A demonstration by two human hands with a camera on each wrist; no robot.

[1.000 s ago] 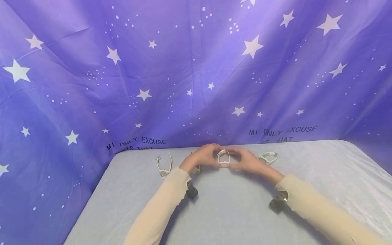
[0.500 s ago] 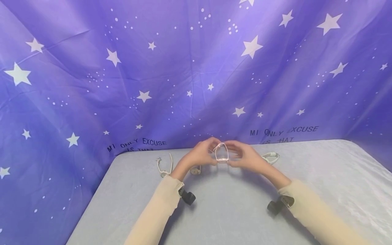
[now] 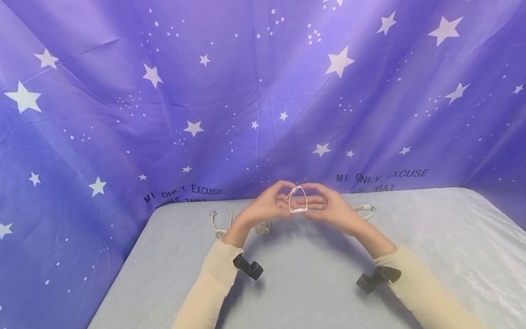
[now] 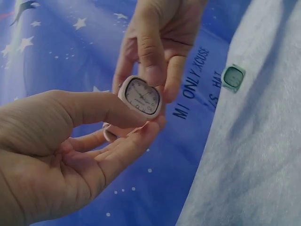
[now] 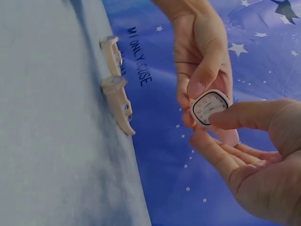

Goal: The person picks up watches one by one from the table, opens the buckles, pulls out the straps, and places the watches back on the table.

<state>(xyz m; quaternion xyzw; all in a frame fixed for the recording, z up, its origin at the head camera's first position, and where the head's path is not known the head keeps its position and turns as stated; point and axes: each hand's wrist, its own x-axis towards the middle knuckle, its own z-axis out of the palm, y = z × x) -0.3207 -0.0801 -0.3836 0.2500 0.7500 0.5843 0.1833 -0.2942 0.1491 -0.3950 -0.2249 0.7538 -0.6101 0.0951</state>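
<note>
Both hands hold a pale pink wristwatch (image 3: pixel 298 210) above the far part of the table, its strap forming a loop that points up. My left hand (image 3: pixel 267 204) pinches one side of the case with the thumb on top and fingers beneath. Opposite it, my right hand (image 3: pixel 334 210) grips the other side. In the left wrist view the squarish white dial (image 4: pixel 142 96) with dark numerals and a black border faces the camera. From the right wrist view, the right thumb (image 5: pixel 244 115) overlaps the dial's edge. Part of the strap is hidden behind the fingers.
A pale watch (image 3: pixel 220 233) with its strap spread lies at the table's far left. Another watch (image 3: pixel 262 229) lies beside it, partly behind the left hand. To the right rests a green watch (image 4: pixel 233 77). A purple star-printed curtain (image 3: pixel 255 91) hangs behind the grey-covered table (image 3: pixel 304 283).
Both hands have raised the pink watch from near the table's surface. More of the second watch shows under the left wrist. The other watches stay where they were.
</note>
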